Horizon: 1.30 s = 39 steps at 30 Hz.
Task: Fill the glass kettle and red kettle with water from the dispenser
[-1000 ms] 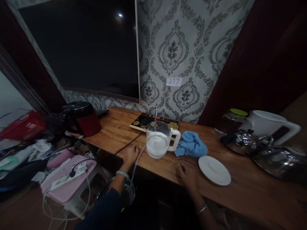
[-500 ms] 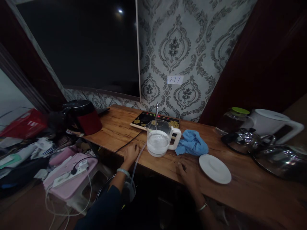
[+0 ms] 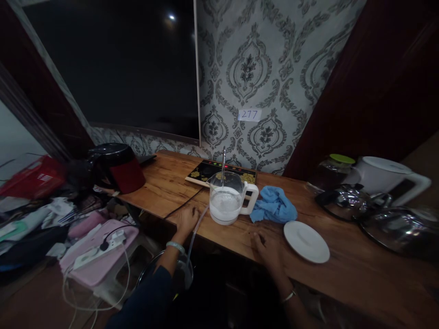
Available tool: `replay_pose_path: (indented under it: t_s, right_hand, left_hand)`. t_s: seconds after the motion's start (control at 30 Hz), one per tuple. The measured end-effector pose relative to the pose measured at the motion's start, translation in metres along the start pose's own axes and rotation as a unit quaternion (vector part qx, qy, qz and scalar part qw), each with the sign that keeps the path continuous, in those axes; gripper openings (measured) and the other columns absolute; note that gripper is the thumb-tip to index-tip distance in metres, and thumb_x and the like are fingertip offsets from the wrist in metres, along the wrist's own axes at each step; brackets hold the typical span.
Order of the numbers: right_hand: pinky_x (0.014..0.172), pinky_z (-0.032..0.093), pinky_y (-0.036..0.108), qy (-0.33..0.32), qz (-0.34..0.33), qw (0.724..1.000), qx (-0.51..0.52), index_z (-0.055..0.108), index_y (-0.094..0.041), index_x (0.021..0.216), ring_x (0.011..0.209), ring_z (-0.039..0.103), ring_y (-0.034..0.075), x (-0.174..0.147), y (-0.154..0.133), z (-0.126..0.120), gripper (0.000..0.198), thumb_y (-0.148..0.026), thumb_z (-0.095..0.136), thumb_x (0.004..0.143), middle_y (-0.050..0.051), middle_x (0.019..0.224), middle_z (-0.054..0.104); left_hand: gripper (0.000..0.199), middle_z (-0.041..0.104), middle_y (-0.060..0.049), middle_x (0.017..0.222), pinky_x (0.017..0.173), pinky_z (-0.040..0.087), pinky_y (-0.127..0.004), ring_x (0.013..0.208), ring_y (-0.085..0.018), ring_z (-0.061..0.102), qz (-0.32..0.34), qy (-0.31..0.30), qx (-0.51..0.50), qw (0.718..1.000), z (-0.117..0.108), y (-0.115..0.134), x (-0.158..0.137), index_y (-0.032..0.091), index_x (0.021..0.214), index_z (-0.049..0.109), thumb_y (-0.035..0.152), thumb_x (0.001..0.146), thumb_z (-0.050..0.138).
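Note:
A glass jug (image 3: 225,205) with a white handle stands on the wooden table, partly filled with frothing water. From a thin metal spout (image 3: 224,160) behind it, water runs into the jug. My left hand (image 3: 187,220) rests at the table's front edge, left of the jug, beside a clear hose (image 3: 196,227). Its fingers are loosely bent and partly hidden, with nothing seen in them. On the table to the right lies my right hand (image 3: 268,249), thumb and fingers apart and holding nothing. It is nearest to a white round lid (image 3: 306,242). Neither hand touches the jug.
Behind the jug is a black panel (image 3: 202,172) with gold flowers and small lights. A crumpled blue cloth (image 3: 277,204) lies right of the jug. Metal kettles (image 3: 350,201) and a white pitcher (image 3: 382,173) stand far right, a red-black kettle (image 3: 125,169) at left.
Water keeps running into the jug. Both hands stay where they were; the view has shifted very slightly.

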State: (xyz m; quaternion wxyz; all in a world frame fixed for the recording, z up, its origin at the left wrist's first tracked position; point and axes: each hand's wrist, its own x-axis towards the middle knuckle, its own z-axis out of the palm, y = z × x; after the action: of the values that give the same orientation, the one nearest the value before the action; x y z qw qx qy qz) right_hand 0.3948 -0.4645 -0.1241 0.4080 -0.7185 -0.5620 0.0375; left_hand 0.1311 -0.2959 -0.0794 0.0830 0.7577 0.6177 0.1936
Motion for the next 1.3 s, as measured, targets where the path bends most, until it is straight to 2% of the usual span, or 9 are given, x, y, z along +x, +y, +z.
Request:
replay_pose_path:
  t_s: [0.2,0.73,0.83,0.93,1.0,1.07,1.17,1.23,1.3]
  right_hand:
    - [0.062,0.044,0.030,-0.011,0.017,1.000,-0.017,0.064,-0.021,0.069,0.066,0.063,0.021,0.000,-0.003,-0.002,0.044,-0.046,0.035,0.093,0.005,0.068,0.069]
    - [0.066,0.045,0.031,0.009,0.007,1.000,-0.002,0.064,-0.021,0.070,0.069,0.063,0.021,0.001,-0.007,0.003,0.041,-0.043,0.036,0.092,0.006,0.072,0.070]
    - [0.067,0.045,0.031,0.032,0.003,0.999,-0.010,0.063,-0.021,0.071,0.069,0.061,0.021,0.013,-0.009,-0.008,0.038,-0.039,0.037,0.093,0.006,0.072,0.068]
    - [0.081,0.046,0.036,0.112,0.008,0.990,-0.088,0.067,-0.019,0.090,0.090,0.060,0.025,0.041,-0.010,-0.033,0.030,-0.035,0.041,0.092,0.010,0.094,0.068]
    - [0.098,0.040,0.043,0.132,-0.010,0.977,-0.167,0.061,-0.018,0.121,0.117,0.051,0.030,0.065,-0.010,-0.051,0.038,-0.033,0.050,0.088,0.015,0.125,0.061]
    - [0.104,0.034,0.049,0.104,0.018,0.965,-0.241,0.046,-0.019,0.141,0.134,0.037,0.036,0.088,-0.009,-0.060,0.064,-0.037,0.061,0.082,0.017,0.148,0.043]
    - [0.103,0.032,0.053,0.007,0.087,0.949,-0.302,0.032,-0.025,0.151,0.138,0.031,0.041,0.110,-0.003,-0.057,0.090,-0.045,0.073,0.074,0.017,0.156,0.031]
    - [0.099,0.034,0.052,-0.052,0.098,0.943,-0.315,0.043,-0.026,0.146,0.132,0.039,0.041,0.115,0.002,-0.049,0.082,-0.043,0.076,0.073,0.018,0.153,0.037]
    - [0.095,0.036,0.046,-0.077,0.073,0.943,-0.314,0.062,-0.025,0.128,0.122,0.048,0.037,0.117,0.006,-0.043,0.054,-0.034,0.073,0.075,0.017,0.143,0.050]
  left_hand:
    - [0.027,0.072,-0.009,0.090,0.070,0.039,-0.028,0.086,-0.021,0.065,0.001,-0.016,-0.014,1.000,-0.002,0.001,0.000,0.016,0.093,0.069,0.024,0.091,0.043]
    - [0.028,0.073,-0.010,0.093,0.069,0.039,-0.027,0.085,-0.021,0.065,0.010,-0.005,-0.019,1.000,-0.001,-0.003,0.003,0.016,0.097,0.070,0.024,0.091,0.043]
    - [0.029,0.073,-0.010,0.090,0.065,0.038,-0.027,0.084,-0.022,0.066,0.015,-0.010,-0.016,1.000,-0.002,-0.005,0.007,0.017,0.099,0.070,0.026,0.091,0.043]
    - [0.030,0.073,-0.010,0.088,0.062,0.037,-0.027,0.083,-0.023,0.066,0.022,-0.011,-0.002,1.000,-0.004,-0.004,0.009,0.017,0.099,0.070,0.028,0.091,0.044]
    - [0.030,0.073,-0.010,0.087,0.061,0.037,-0.027,0.081,-0.023,0.067,0.021,-0.008,0.013,1.000,-0.006,-0.003,0.009,0.017,0.097,0.071,0.028,0.091,0.044]
    - [0.030,0.074,-0.011,0.090,0.062,0.038,-0.028,0.081,-0.023,0.067,0.020,-0.006,0.026,0.999,-0.007,-0.002,0.009,0.016,0.096,0.071,0.028,0.091,0.043]
    - [0.032,0.074,-0.012,0.090,0.063,0.038,-0.028,0.082,-0.024,0.067,0.022,-0.006,0.031,0.999,-0.007,-0.002,0.009,0.015,0.096,0.071,0.028,0.091,0.043]
    - [0.032,0.073,-0.012,0.086,0.062,0.038,-0.028,0.080,-0.024,0.067,0.023,-0.007,0.021,0.999,-0.007,-0.003,0.009,0.016,0.097,0.071,0.029,0.092,0.042]
    - [0.032,0.073,-0.011,0.086,0.062,0.038,-0.028,0.079,-0.024,0.067,0.027,-0.004,0.006,1.000,-0.005,-0.004,0.010,0.016,0.097,0.072,0.028,0.091,0.043]
